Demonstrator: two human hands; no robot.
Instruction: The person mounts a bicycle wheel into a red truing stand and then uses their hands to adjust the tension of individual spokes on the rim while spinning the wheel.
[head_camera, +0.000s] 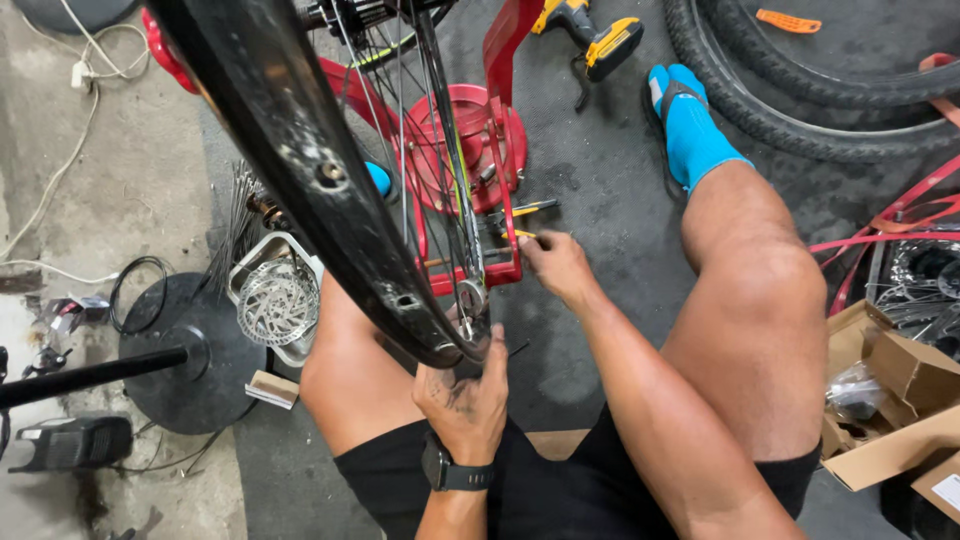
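A black bicycle rim (300, 170) with thin spokes (440, 140) runs from the top of the frame down to the lower centre, mounted in a red truing stand (490, 130) that stands on the dark floor (600, 170). The left hand (462, 395), with a black watch (450, 472) on its wrist, is curled around the lowest part of the rim, thumb along its right side. The right hand (556, 265) reaches to the base of the stand at mid-frame, its fingers pinched on a small yellow-handled tool (525, 208) that lies beside the stand's foot.

To the left of the rim, a metal tray (262, 300) holds a brake disc rotor (278, 300). A yellow cordless drill (595, 35) lies at the top centre, a knobby tyre (800, 110) at the upper right, and open cardboard boxes (890, 400) at the right edge. The person's foot in a blue sock (695, 130) rests by the tyre.
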